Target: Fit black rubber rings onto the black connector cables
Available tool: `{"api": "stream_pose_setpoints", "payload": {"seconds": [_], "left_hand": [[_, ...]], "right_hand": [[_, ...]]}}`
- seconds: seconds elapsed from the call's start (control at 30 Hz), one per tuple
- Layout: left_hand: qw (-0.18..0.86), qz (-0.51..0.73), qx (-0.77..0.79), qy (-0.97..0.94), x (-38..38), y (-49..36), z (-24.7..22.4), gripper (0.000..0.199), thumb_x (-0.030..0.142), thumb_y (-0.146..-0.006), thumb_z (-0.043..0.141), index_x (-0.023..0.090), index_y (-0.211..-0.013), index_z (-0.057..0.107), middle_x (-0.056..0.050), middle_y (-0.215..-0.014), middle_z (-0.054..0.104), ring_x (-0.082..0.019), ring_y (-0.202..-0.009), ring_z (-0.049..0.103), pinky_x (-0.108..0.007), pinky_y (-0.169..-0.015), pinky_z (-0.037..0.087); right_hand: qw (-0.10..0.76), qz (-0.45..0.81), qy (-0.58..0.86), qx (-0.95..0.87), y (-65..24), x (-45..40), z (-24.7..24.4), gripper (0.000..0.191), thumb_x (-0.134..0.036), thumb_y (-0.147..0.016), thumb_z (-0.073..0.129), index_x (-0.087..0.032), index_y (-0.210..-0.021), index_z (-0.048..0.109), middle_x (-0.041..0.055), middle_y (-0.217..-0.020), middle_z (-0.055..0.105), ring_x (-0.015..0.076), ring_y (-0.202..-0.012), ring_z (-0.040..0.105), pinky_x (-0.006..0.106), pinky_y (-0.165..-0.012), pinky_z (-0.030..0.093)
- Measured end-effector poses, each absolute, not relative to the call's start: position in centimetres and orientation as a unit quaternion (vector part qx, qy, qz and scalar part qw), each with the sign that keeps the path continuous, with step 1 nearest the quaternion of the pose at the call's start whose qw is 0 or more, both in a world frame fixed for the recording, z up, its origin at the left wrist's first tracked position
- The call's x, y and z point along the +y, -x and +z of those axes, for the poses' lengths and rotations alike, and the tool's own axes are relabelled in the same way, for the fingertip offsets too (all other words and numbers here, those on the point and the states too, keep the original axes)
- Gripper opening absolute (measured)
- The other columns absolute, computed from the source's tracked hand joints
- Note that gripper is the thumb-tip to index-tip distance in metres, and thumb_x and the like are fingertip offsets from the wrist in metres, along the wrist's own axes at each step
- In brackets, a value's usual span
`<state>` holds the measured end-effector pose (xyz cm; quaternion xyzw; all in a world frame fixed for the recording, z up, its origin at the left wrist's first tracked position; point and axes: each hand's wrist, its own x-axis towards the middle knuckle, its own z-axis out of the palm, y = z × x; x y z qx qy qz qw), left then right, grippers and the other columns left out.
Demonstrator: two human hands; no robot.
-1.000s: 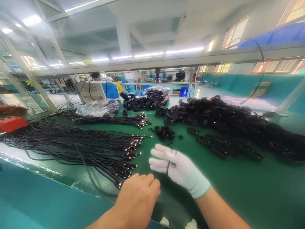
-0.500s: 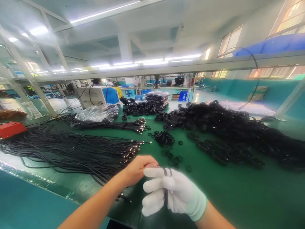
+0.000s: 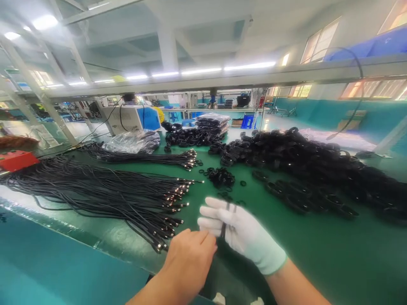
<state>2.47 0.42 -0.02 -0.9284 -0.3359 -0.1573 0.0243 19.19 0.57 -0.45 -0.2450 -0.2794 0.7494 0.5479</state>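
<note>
My right hand, in a white glove, is held up with its fingers together and the thumb pressed in. A black cable loops around the gloved fingers in a few strands and is pinned under the thumb. My bare left hand is closed in a fist just below and left of the gloved fingertips. The cable's lower strand leads towards this fist; the grip itself is hidden by my fingers. Left of my hands lies a spread of straight black cables with shiny metal plug ends.
A second cable bundle lies behind the first. Small black rings sit beyond my hands. At the right is a large heap of coiled black cables. Clear plastic bags, a red box and a white-blue machine stand farther off.
My left hand has come down and towards me, from beside the gloved fingertips to below them. The gloved hand has risen slightly, with the cable still around its fingers.
</note>
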Motion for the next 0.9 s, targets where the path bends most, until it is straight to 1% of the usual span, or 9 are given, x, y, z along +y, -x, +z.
{"api": "stream_pose_setpoints", "payload": {"seconds": [0.1,0.2,0.3,0.37,0.47,0.6,0.7,0.77,0.9], "left_hand": [[-0.016,-0.192,-0.295,0.936,2.6,-1.7,2.5,0.010,0.026,-0.080,0.063,0.020,-0.072,0.061,0.002,-0.070,0.062,-0.015,-0.066,0.055,-0.027,-0.063,0.036],[-0.198,-0.190,-0.284,0.919,5.1,-1.4,4.3,0.009,0.028,-0.074,0.070,0.020,-0.074,0.066,0.003,-0.074,0.063,-0.012,-0.069,0.055,-0.022,-0.064,0.039],[-0.398,-0.191,-0.276,0.854,6.6,-1.8,3.6,0.011,0.026,-0.075,0.066,0.015,-0.076,0.067,0.001,-0.075,0.064,-0.011,-0.068,0.057,-0.020,-0.061,0.043],[-0.446,-0.196,-0.284,0.826,7.2,-1.9,2.0,0.018,0.026,-0.083,0.055,0.013,-0.078,0.066,-0.002,-0.076,0.065,-0.013,-0.069,0.058,-0.021,-0.061,0.045],[-0.314,-0.192,-0.336,0.867,7.7,-1.2,-0.4,0.028,0.023,-0.091,0.039,0.016,-0.081,0.064,-0.002,-0.078,0.065,-0.014,-0.073,0.058,-0.023,-0.065,0.044],[-0.084,-0.155,-0.411,0.894,6.7,0.2,-2.1,0.027,0.022,-0.092,0.037,0.021,-0.083,0.062,-0.001,-0.079,0.063,-0.016,-0.074,0.057,-0.027,-0.067,0.039],[-0.033,-0.130,-0.398,0.908,3.9,-0.2,-2.4,0.023,0.020,-0.090,0.039,0.020,-0.079,0.059,-0.001,-0.076,0.062,-0.017,-0.069,0.056,-0.028,-0.065,0.036],[-0.018,-0.131,-0.371,0.919,2.1,-1.2,-2.2,0.021,0.016,-0.088,0.041,0.020,-0.077,0.058,-0.001,-0.074,0.062,-0.016,-0.066,0.055,-0.029,-0.063,0.034],[0.002,-0.175,-0.324,0.930,1.3,-2.0,-0.5,0.015,0.018,-0.086,0.051,0.019,-0.073,0.058,-0.001,-0.071,0.062,-0.016,-0.065,0.054,-0.030,-0.062,0.033]], "right_hand": [[0.463,0.797,0.201,-0.332,-18.8,0.1,-1.4,0.035,-0.022,-0.078,0.068,-0.008,-0.110,0.058,0.0140,-0.097,0.066,0.0185,-0.082,0.064,0.035,-0.078,0.047],[0.376,0.853,0.130,-0.337,-18.2,-0.4,-1.7,0.038,-0.027,-0.075,0.070,-0.005,-0.104,0.059,0.0132,-0.089,0.064,0.0221,-0.082,0.063,0.044,-0.080,0.046],[0.347,0.888,0.098,-0.285,-17.4,-0.8,-1.4,0.037,-0.026,-0.070,0.074,-0.009,-0.098,0.058,0.0036,-0.075,0.056,0.0161,-0.070,0.059,0.041,-0.075,0.045],[0.361,0.895,0.075,-0.252,-17.1,-0.8,-1.0,0.035,-0.023,-0.066,0.077,-0.012,-0.092,0.057,-0.0032,-0.067,0.046,0.0099,-0.060,0.049,0.033,-0.068,0.043],[0.436,0.867,0.065,-0.234,-17.5,-0.4,-0.2,0.026,-0.019,-0.070,0.074,-0.013,-0.087,0.055,-0.0057,-0.065,0.040,0.0069,-0.058,0.042,0.026,-0.063,0.038],[0.536,0.798,0.111,-0.252,-18.9,0.4,0.3,0.028,-0.023,-0.078,0.067,-0.016,-0.103,0.057,0.0001,-0.078,0.055,0.0124,-0.068,0.055,0.036,-0.074,0.045],[0.575,0.761,0.161,-0.253,-19.4,0.8,0.1,0.036,-0.025,-0.080,0.066,-0.016,-0.113,0.055,0.0067,-0.098,0.062,0.0204,-0.088,0.062,0.046,-0.089,0.042],[0.585,0.743,0.206,-0.249,-19.1,0.9,-0.2,0.037,-0.024,-0.079,0.067,-0.014,-0.113,0.055,0.0096,-0.103,0.064,0.0233,-0.094,0.063,0.048,-0.093,0.040],[0.537,0.735,0.295,-0.291,-18.4,0.4,-1.0,0.038,-0.022,-0.075,0.072,-0.013,-0.109,0.058,0.0111,-0.099,0.067,0.0200,-0.086,0.064,0.037,-0.083,0.045]]}}
